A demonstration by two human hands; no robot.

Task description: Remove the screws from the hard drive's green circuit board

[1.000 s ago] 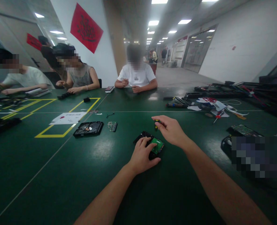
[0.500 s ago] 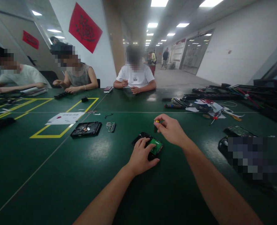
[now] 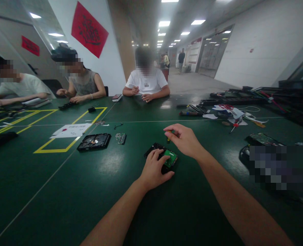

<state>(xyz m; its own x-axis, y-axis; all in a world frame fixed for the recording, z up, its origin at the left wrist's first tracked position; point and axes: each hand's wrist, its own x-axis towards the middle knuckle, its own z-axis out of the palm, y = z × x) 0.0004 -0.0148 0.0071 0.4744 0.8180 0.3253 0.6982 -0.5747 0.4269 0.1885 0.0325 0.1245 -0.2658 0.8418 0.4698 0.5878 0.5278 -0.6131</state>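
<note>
A black hard drive [image 3: 151,149] with a green circuit board [image 3: 170,158] facing up lies on the table in front of me. My left hand [image 3: 155,171] grips it from the near left, fingers over the top and thumb along the near edge, hiding part of it. Just above the drive's far right corner, my right hand [image 3: 184,139] pinches a small screwdriver [image 3: 169,136] with a yellow handle, held upright. Its tip is too small to make out, so I cannot tell whether it touches the drive.
Left of the drive lie a loose circuit board [image 3: 121,138] and another black hard drive [image 3: 94,141]. A paper sheet [image 3: 71,130] lies on yellow tape. Cables [image 3: 194,108], a red screwdriver [image 3: 235,127] and black frames [image 3: 233,97] are at right. Several people sit across.
My right hand has moved slightly left with the screwdriver, closer to the hard drive's far edge. My left hand stays on the drive. The view has shifted a little.
</note>
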